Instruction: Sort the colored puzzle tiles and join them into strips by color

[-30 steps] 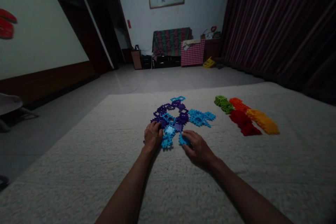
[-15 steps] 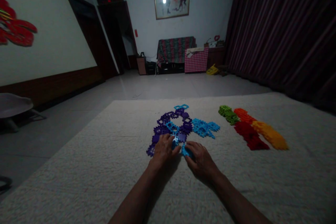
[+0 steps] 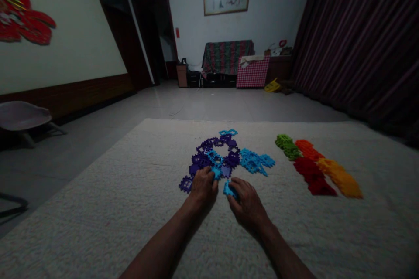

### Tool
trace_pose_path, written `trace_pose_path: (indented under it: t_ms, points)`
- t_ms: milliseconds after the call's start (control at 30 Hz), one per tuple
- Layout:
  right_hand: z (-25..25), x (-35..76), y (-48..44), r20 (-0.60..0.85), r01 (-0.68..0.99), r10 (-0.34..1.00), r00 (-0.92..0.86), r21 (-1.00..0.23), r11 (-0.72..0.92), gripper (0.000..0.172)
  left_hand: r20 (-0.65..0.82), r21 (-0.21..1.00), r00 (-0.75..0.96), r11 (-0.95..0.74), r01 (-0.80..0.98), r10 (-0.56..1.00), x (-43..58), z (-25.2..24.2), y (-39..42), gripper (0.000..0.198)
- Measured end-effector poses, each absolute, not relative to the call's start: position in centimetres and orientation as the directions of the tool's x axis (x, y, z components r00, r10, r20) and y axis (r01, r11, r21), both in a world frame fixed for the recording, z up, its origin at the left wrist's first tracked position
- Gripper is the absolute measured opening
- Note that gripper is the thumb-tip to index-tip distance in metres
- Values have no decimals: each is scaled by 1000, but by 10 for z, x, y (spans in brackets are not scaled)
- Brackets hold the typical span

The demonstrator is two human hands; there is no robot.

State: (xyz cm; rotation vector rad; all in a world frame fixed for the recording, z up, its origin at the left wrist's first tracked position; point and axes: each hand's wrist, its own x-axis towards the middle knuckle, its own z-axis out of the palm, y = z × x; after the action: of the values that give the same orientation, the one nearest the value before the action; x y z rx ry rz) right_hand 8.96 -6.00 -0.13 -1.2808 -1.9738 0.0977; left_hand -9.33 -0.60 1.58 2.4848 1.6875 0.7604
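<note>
My right hand [image 3: 248, 202] is closed on a light-blue notched plastic building tile [image 3: 228, 188], gripped between thumb and fingers just above the cloth. My left hand [image 3: 203, 186] has its fingers curled over another light-blue tile [image 3: 216, 172], which lies at the near edge of the purple pieces. Those purple notched tiles [image 3: 194, 169] spread out ahead of my left hand, with an open patch of cloth in their midst. A light-blue ring-like piece [image 3: 215, 158] lies among them. Beyond my right hand is a pile of light-blue tiles [image 3: 253, 160]. Fingers partly hide both held tiles.
Green [image 3: 288, 147], orange [image 3: 308, 150], red [image 3: 312, 176] and yellow piles [image 3: 340, 178] of pieces lie to the right on the pale cloth [image 3: 114, 209]. A low chair [image 3: 24, 115] stands at left. Covered furniture [image 3: 227, 57] lines the far wall.
My hands have drawn slightly apart, and the tile in my right hand sits farther from the one under my left. The whole view has shifted a little.
</note>
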Motion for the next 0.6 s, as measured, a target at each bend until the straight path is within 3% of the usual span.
trace_pose_path:
  t_ms: [233, 467, 600]
  points:
    - [-1, 88, -65, 517, 730, 836, -187, -497, 470, 29, 381, 364, 282, -423, 830, 881, -99, 17, -8, 18]
    - [1, 89, -66, 516, 718, 842, -160, -525, 457, 29, 408, 354, 310, -461, 814, 859, -100, 15, -7, 17]
    - [3, 88, -66, 498, 680, 862, -92, -601, 420, 29, 458, 351, 321, -500, 792, 829, -100, 16, -8, 13]
